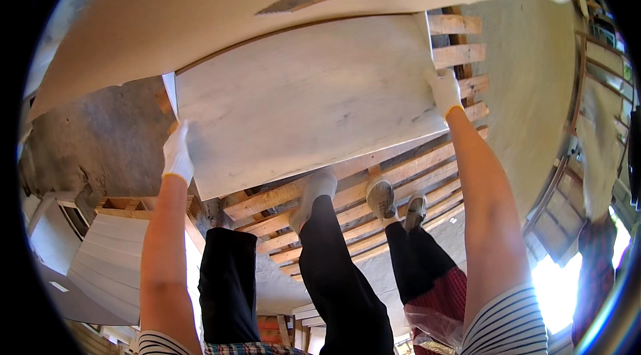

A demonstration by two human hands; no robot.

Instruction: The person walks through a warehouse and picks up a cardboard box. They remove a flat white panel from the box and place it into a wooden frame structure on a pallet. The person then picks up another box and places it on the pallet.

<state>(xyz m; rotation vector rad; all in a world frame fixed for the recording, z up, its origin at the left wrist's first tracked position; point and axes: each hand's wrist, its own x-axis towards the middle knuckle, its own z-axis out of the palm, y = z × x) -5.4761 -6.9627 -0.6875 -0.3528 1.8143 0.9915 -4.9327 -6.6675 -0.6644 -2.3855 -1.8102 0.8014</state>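
A wide white panel (307, 101) spans the space in front of me, above a wooden pallet. My left hand (177, 153), in a white glove, grips its left edge near the front corner. On the opposite side my right hand (443, 90), gloved too, is closed around the right edge. The fingers under both edges are hidden. A large tan cardboard sheet (200, 15) with a cut-out slot covers the panel's far edge. Whether it touches the panel there I cannot tell.
Slats of the pallet (414, 171) show beneath and in front of the panel. Another person's shoes (381, 199) and dark trouser legs are close on my right. White slatted boards (107, 261) stand at lower left. Framed panels (561, 188) lean along the right side.
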